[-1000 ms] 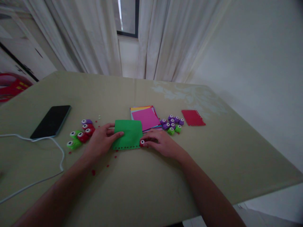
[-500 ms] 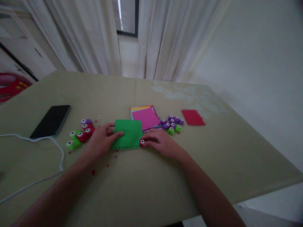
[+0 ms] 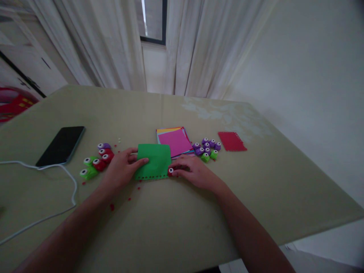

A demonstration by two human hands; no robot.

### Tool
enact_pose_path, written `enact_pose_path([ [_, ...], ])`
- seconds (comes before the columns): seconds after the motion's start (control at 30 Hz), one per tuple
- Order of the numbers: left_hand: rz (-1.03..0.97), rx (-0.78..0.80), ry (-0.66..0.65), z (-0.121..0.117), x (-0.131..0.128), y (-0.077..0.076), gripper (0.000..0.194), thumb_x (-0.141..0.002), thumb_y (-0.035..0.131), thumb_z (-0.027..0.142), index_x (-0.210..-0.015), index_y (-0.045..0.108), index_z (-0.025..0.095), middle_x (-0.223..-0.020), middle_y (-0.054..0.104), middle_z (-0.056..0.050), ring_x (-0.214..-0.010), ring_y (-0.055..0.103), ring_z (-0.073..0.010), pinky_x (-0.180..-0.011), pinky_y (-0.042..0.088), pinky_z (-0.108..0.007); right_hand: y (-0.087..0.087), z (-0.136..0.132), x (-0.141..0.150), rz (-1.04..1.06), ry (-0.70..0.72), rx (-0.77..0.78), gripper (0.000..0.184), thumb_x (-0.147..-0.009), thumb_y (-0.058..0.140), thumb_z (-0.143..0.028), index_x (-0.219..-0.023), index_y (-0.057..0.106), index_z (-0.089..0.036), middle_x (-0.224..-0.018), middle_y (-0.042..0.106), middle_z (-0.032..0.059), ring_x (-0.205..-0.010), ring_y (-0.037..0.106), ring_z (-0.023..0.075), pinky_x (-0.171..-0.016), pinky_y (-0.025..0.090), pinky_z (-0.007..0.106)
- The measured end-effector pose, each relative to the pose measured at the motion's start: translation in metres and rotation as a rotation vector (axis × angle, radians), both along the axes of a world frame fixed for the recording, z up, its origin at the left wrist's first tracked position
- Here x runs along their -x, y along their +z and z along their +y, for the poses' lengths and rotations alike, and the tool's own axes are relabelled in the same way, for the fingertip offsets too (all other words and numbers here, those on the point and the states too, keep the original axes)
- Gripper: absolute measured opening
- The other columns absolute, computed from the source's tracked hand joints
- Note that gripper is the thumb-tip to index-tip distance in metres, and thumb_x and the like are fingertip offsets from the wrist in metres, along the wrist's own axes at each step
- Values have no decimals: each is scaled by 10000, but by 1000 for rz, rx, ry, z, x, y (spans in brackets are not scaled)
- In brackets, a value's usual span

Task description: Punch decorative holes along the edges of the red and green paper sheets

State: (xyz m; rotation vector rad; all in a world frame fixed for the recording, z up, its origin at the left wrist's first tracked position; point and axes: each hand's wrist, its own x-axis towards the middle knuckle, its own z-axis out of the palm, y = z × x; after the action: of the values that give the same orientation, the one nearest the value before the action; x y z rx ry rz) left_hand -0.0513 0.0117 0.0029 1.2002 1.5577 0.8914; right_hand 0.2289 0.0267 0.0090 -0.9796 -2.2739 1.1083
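My left hand point(image 3: 123, 167) grips the left side of a green paper sheet point(image 3: 155, 161), thumb on top and fingers behind it. A row of small holes runs along the sheet's near edge. At its lower right corner, my right hand point(image 3: 192, 171) closes its thumb and fingers on a small red hole punch point(image 3: 170, 171) with an eye on it. The punch meets the paper's edge; its far part is hidden by the fingers. Left of my left hand sits a group of red, green and purple eyed pieces point(image 3: 99, 164).
Behind the green sheet lies a stack of coloured paper point(image 3: 176, 141), pink on top. Purple and green eyed pieces point(image 3: 207, 145) cluster beside it, then a red sheet point(image 3: 231, 141) with punched edges. A black tablet point(image 3: 62, 146), white cable point(image 3: 74, 189) and red paper bits point(image 3: 112, 207) lie leftward.
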Motion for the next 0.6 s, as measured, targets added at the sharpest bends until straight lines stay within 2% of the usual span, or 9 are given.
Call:
enact_pose_path([
  [0.13, -8, 11, 7, 0, -1, 2, 573, -731, 879, 451, -1200, 693, 179, -1045, 862, -132, -856, 842, -319, -742, 694, -416, -1, -1, 0, 10, -37, 28, 206, -993, 764, -278, -1176, 792, -186, -1133, 789, 76, -1001, 717, 205, -910, 526, 321],
  [0.33, -7, 17, 9, -1, -2, 6, 492, -752, 866, 424, -1159, 691, 209, -992, 868, -90, -853, 842, -312, -757, 698, -422, -3, -6, 1, 63, -109, 116, 295, -988, 772, -351, -1220, 747, -171, -1098, 779, 78, -964, 717, 196, -857, 543, 304],
  [0.47, -5, 26, 8, -1, -2, 7, 491, -747, 875, 420, -1152, 688, 216, -985, 869, -88, -857, 842, -319, -763, 697, -426, -2, -7, 3, 56, -183, 122, 262, -985, 766, -366, -1163, 748, -174, -1058, 777, 68, -903, 696, 184, -791, 524, 295],
  [0.6, 3, 28, 12, -1, -3, 8, 498, -745, 882, 418, -1154, 690, 208, -973, 869, -80, -858, 841, -318, -761, 693, -421, -1, -5, 2, 1, -286, 137, 210, -964, 771, -367, -1008, 737, -164, -868, 724, 28, -753, 619, 155, -672, 460, 277],
])
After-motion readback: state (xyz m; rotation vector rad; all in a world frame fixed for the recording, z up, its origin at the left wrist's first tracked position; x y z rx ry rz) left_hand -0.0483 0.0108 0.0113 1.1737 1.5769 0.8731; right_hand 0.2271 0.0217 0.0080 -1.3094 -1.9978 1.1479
